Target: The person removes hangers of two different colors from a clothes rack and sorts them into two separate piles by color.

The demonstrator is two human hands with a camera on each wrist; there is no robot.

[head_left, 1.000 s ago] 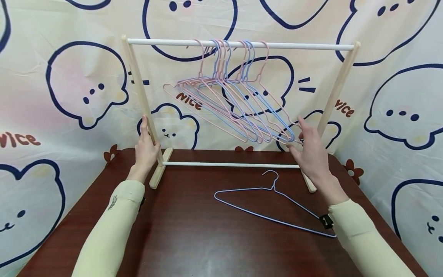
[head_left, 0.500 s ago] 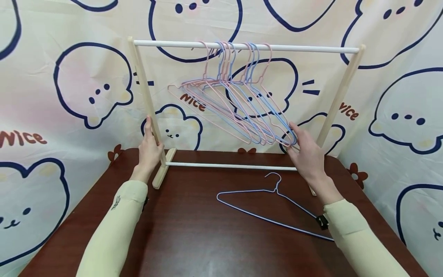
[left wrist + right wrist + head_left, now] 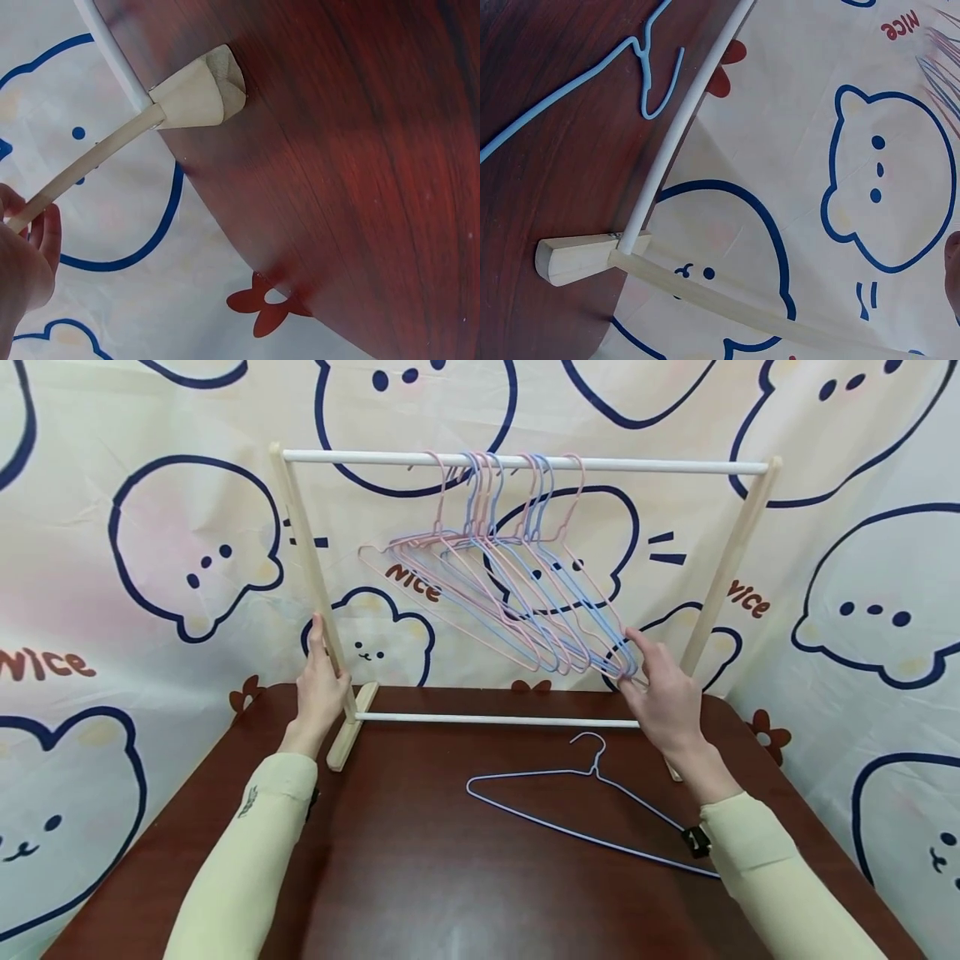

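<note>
A wooden clothes rack (image 3: 527, 463) with white rods stands on the table. Several pink and blue wire hangers (image 3: 517, 577) hang bunched from its top rod, their shoulders slanting down to the right. My left hand (image 3: 318, 693) grips the rack's left post, its fingers wrapped around the wood in the left wrist view. Around the right ends of the hangers, thumb and fingers of my right hand (image 3: 665, 697) hold on; the palm hides some ends. One blue hanger (image 3: 555, 832) lies on the table, its right tip under my right forearm.
The brown wooden table (image 3: 420, 877) stands against a cartoon-printed backdrop (image 3: 180, 693). A lower white rod (image 3: 480, 720) joins the rack's wooden feet (image 3: 352, 727). In the right wrist view, the right foot (image 3: 577, 259) sits close to the table's edge.
My right hand has moved slightly left onto the hangers' right ends, and its thumb and fingers have closed in on them. My left hand has stayed on the post.
</note>
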